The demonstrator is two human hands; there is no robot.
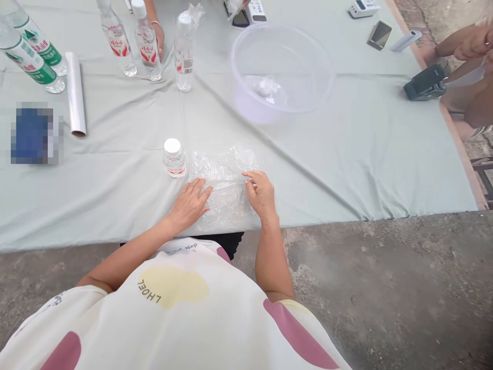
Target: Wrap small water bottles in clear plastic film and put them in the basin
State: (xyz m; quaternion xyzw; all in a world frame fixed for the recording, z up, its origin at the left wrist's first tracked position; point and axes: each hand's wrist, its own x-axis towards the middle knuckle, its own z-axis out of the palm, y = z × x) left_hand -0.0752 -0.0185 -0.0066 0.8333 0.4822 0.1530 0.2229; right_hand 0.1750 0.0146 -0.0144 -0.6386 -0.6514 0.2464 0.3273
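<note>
A crumpled sheet of clear plastic film (227, 192) lies spread on the cloth in front of me. My left hand (190, 201) rests on its left side, palm down with the fingers spread. At the right edge of the film is my right hand (262, 194), its fingers bent and a small gap showing between thumb and forefinger. Just beyond my left hand stands a small water bottle (175, 159) with a white cap, upright and apart from the film.
A roll of film (76, 95) and large bottles (36, 64) lie left. Several smaller bottles (184, 56) stand behind, one near another person's hand (159, 38). A clear basin (283, 100) holds crumpled plastic. Devices (425, 82) and a person's hands (473, 43) are right.
</note>
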